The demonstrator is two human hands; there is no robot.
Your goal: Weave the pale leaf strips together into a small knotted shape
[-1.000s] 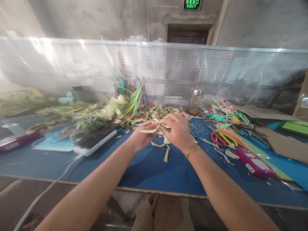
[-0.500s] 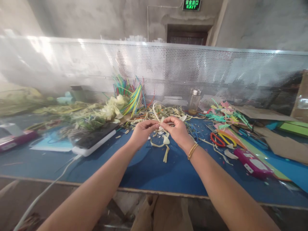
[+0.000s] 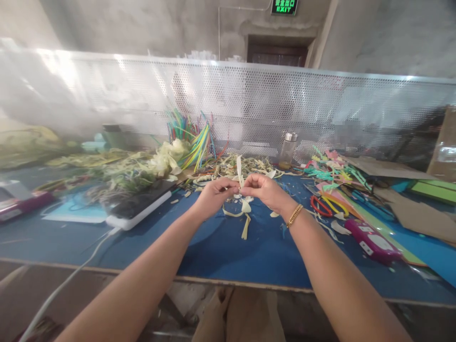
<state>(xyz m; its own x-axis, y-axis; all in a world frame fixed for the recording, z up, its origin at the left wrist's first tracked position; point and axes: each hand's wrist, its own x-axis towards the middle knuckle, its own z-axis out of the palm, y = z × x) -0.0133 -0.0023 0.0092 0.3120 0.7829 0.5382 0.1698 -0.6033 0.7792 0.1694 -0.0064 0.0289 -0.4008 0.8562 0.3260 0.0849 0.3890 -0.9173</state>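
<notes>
Over the blue table [image 3: 221, 256], my left hand [image 3: 216, 195] and my right hand [image 3: 261, 191] meet at the fingertips. Both are closed in a pinch on a pale cream strip [image 3: 239, 167], perhaps a dried husk; its upper end stands upright above my fingers. The part between the fingertips is mostly hidden. Just below lie pale strip scraps [image 3: 245, 227] on the table. Behind my hands spreads a heap of dry, pale shreds [image 3: 245, 164].
At left are a black-and-white device [image 3: 138, 209] with a white cable and a light blue sheet [image 3: 76, 209]. Colourful pipe cleaners [image 3: 194, 147] and a glass bottle [image 3: 288, 151] stand behind. At right are red-handled scissors [image 3: 322, 206] and a magenta power strip [image 3: 372, 241].
The cream strip, curved to the left before, now stands straighter and shows broader above my fingers. My right hand has turned slightly, its wrist shifting right; my left hand is nearly still.
</notes>
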